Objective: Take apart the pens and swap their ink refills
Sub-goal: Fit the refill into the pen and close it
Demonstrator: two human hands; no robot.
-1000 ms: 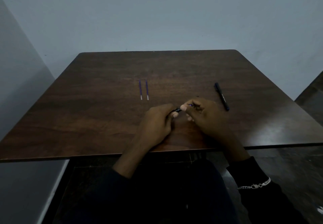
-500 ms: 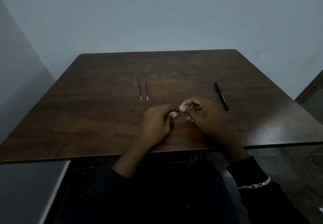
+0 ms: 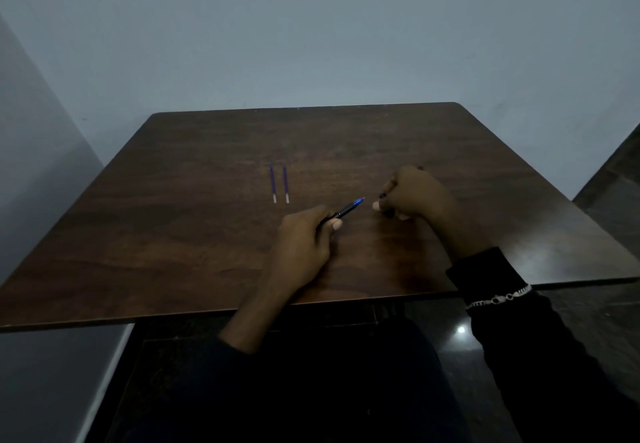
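Plainly, from the head view, the step in hand is dismantling. The left hand (image 3: pixel 304 238) has its fingers and thumb wrapped round the dark barrel of a pen (image 3: pixel 341 213), held low over the table (image 3: pixel 173 235) with its front end aimed up and to the right. A blue refill (image 3: pixel 356 203) with a fine point juts bare from that end. To my eye the nose piece is off, so the next move calls for drawing this refill straight out of the barrel. It should be kept apart from the two loose refills (image 3: pixel 279 183), which lie side by side, parallel, near the table's middle and well apart from both hands.

The right hand (image 3: pixel 417 197) sits just right of the refill's point, not touching it, knuckles up and fingers curled under. A small dark speck (image 3: pixel 382 196) shows by its thumb. It may be the removed nose piece, but I cannot tell whether the hand pinches anything. A dark sliver (image 3: pixel 420 167) pokes out beyond its knuckles, perhaps a second pen lying under the hand; the rest is hidden. Light is dim, so the barrel's rear end inside the left fist and any spring are impossible to make out.
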